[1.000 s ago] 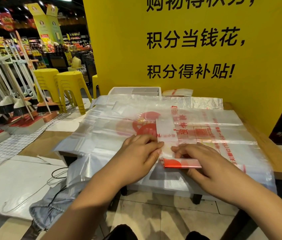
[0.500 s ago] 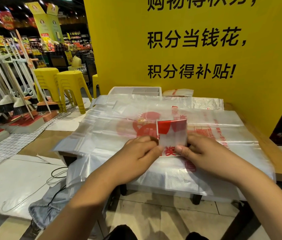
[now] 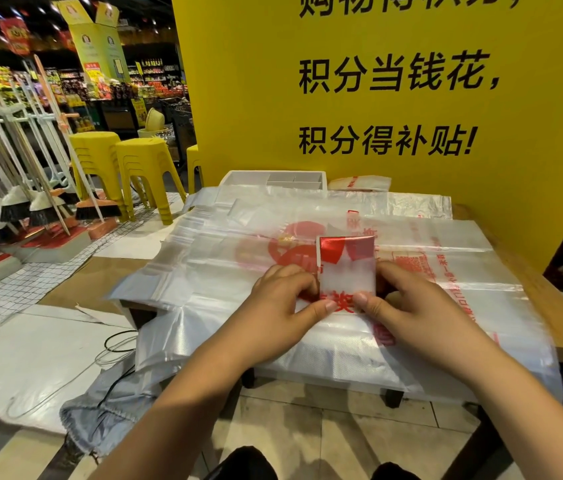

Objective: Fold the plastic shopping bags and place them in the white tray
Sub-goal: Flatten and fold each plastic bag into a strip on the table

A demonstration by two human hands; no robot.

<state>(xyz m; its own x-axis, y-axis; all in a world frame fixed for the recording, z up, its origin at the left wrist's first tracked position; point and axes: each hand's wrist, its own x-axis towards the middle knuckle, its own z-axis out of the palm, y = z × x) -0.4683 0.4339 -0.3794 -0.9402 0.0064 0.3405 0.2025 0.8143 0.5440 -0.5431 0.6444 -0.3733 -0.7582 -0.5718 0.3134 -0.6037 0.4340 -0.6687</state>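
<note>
Folded bag (image 3: 346, 268): centre frame, a small rectangular packet with red print at its top edge, held a little above the stack of flat bags (image 3: 463, 282). Left hand (image 3: 282, 299) and right hand (image 3: 415, 306) flank it. Each grip is clamped on the packet's lower part, thumb tips on the near face and almost touching, fingers curled behind.

Step in hand, my read: final fold or tuck before stowing. To do it well:
- keep both pinches tight, since slick film will likely spring open
- press air out towards the open edge
- line the edges up before creasing
- go one-handed only once the crease holds
- watch the top sheet of the stack, as film tends to cling and could lift with the packet

White tray (image 3: 238, 176): upper centre, at the back of the worktop (image 3: 550, 311), against the yellow board (image 3: 238, 98). Divider walls show; can't see what's in it from here. Another folded bag (image 3: 359, 183) lies just right of the tray, outside it. Placing means reaching across the stack.
</note>
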